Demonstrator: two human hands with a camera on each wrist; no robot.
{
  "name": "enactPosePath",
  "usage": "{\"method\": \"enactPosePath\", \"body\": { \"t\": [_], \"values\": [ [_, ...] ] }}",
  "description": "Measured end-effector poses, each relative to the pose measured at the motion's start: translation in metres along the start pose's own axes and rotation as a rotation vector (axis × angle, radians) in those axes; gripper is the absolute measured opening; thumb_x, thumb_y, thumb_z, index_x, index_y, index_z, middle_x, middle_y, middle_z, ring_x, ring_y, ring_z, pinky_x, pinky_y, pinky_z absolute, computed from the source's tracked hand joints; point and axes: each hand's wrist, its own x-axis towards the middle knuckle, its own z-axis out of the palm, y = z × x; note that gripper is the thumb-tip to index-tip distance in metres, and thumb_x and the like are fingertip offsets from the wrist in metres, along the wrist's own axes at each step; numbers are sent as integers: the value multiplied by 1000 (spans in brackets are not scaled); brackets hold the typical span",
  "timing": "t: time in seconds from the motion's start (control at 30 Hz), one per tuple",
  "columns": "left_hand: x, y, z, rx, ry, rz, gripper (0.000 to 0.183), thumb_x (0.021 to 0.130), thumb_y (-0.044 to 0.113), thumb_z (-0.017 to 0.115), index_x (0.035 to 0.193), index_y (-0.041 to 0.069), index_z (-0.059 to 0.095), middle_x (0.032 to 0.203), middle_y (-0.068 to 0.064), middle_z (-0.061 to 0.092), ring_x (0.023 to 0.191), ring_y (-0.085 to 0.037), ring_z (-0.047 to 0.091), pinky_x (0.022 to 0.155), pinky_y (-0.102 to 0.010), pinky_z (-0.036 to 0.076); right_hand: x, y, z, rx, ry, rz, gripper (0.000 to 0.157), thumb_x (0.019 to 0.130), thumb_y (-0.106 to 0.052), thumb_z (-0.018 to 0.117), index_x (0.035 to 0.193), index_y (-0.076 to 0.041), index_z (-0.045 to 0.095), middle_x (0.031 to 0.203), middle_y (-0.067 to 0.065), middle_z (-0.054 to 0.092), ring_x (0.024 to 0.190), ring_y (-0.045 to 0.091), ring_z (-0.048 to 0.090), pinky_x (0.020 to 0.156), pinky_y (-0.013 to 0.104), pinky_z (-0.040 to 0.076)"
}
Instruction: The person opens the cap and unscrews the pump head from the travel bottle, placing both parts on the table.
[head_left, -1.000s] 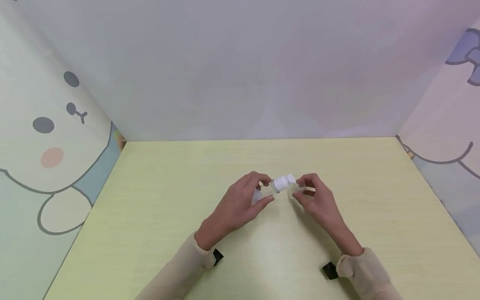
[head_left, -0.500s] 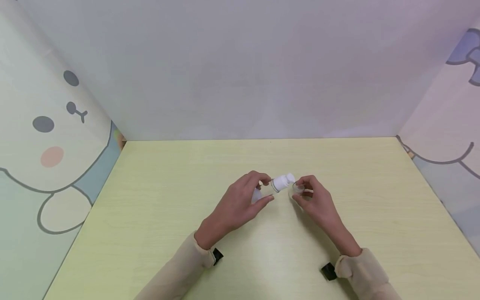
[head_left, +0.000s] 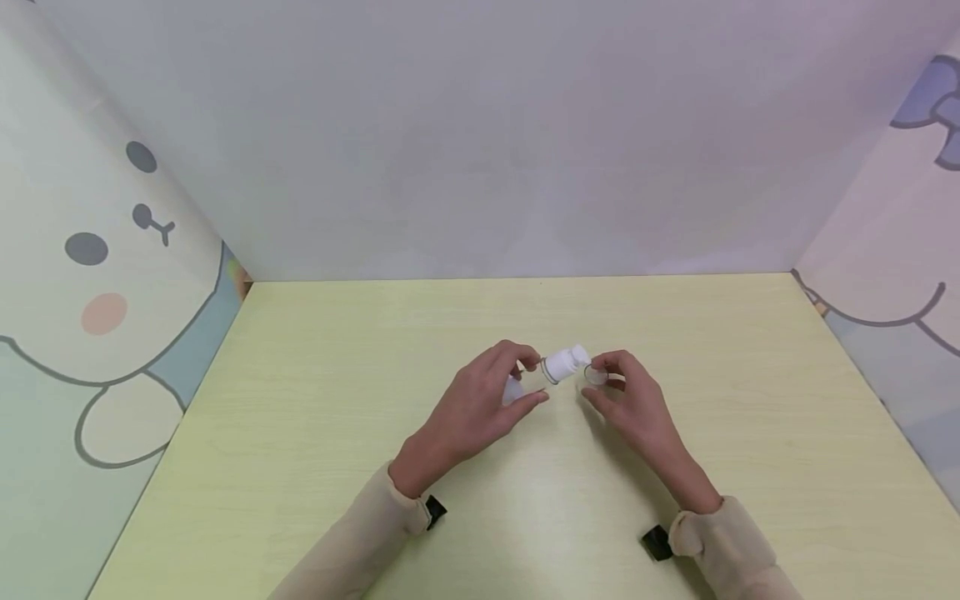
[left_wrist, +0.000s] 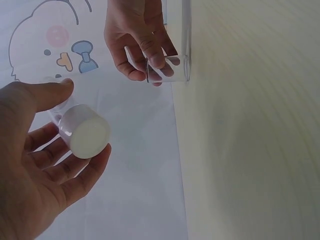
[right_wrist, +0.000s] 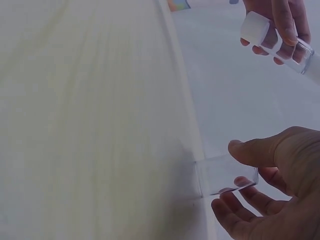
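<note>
My left hand (head_left: 476, 398) grips a clear pump bottle (head_left: 561, 366) with a white pump top, tilted in the air, top pointing up and right. The bottle's white base (left_wrist: 90, 137) faces the camera in the left wrist view. My right hand (head_left: 637, 404) holds a clear cylindrical cap (head_left: 596, 376) just right of the pump, thumb on one side and fingers on the other. In the right wrist view the see-through cap (right_wrist: 220, 175) is close to the tabletop; whether it touches I cannot tell. Bottle and cap are apart.
A pale wood-grain table (head_left: 337, 350) lies under both hands. A plain pale wall (head_left: 480, 150) rises at its back, and cartoon-printed panels (head_left: 90, 275) stand at both sides. A dark wrist camera (head_left: 657, 542) sits at the right cuff.
My right hand has shifted slightly left, and the cap has turned so that its round end shows from above. The left hand and the bottle have hardly moved.
</note>
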Motion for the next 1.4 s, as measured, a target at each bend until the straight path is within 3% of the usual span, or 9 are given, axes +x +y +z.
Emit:
{"method": "enactPosePath", "body": {
  "t": [0.33,0.57,0.7,1.07,1.4],
  "values": [
    [1,0,2,-22,-12,-16,42,91,24,83,122,12,58,111,1,66,93,-10,65,77,-22,58,-4,-10,-7,41,103,-91,39,88,4,79,123,0,61,123,12,67,116,26,65,101,36,57],
    [0,-1,3,-29,-17,-24,41,92,24,82,123,12,58,111,1,65,93,-11,66,76,-22,58,-7,-23,-10,60,163,-141,39,87,3,81,122,-2,64,121,9,69,113,0,59,102,13,52],
    [0,-1,4,-29,-20,-30,43,91,25,83,123,12,58,112,1,65,94,-11,66,77,-22,58,-8,-29,-13,88,174,-147,39,87,4,81,121,-2,65,121,8,69,113,-5,58,101,14,53],
    [-1,1,6,-62,-39,-59,42,92,25,82,123,13,57,112,-1,66,94,-9,64,74,-21,57,-16,-50,-16,240,102,-159,44,90,5,77,129,-5,60,127,4,64,115,2,64,98,20,57],
    [-3,4,12,-81,-37,-61,42,93,26,81,123,14,54,111,2,62,93,-9,63,74,-21,56,-22,-57,-15,552,5,-148,48,91,14,69,134,5,51,126,1,61,114,8,69,95,19,59]
  ]
}}
